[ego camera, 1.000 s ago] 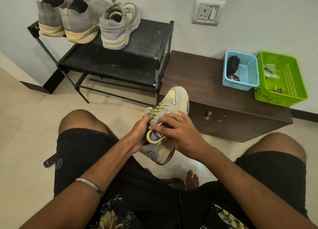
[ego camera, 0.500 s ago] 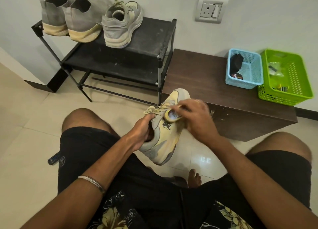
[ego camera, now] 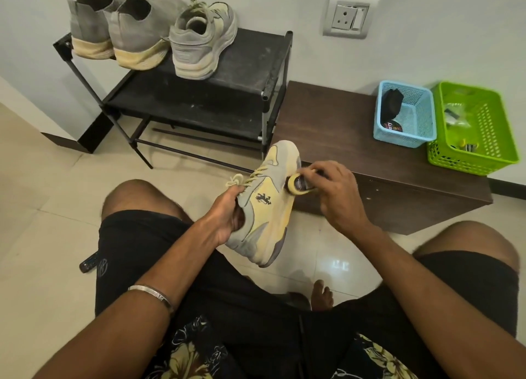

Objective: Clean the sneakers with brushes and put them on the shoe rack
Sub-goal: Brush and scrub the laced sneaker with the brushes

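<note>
On the shoe rack (ego camera: 250, 65), at ten o'clock, three sneakers (ego camera: 199, 43) sit heels out. At centre, the left hand (ego camera: 227, 216) grips the sneaker (ego camera: 264, 208) by its collar, fingers inside, probably to steady it. The right hand (ego camera: 336, 191), curled around a brush (ego camera: 299, 183), presses it to the toe's side. On the bench (ego camera: 336, 128), at two o'clock, two baskets (ego camera: 405, 114) keep supplies in reach.

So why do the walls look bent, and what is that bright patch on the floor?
Head view: the wide-angle lens bows the shoe rack and wall lines; the patch is a light's glare on the glossy floor tiles; the green plastic basket glows oversaturated at its rim.
</note>
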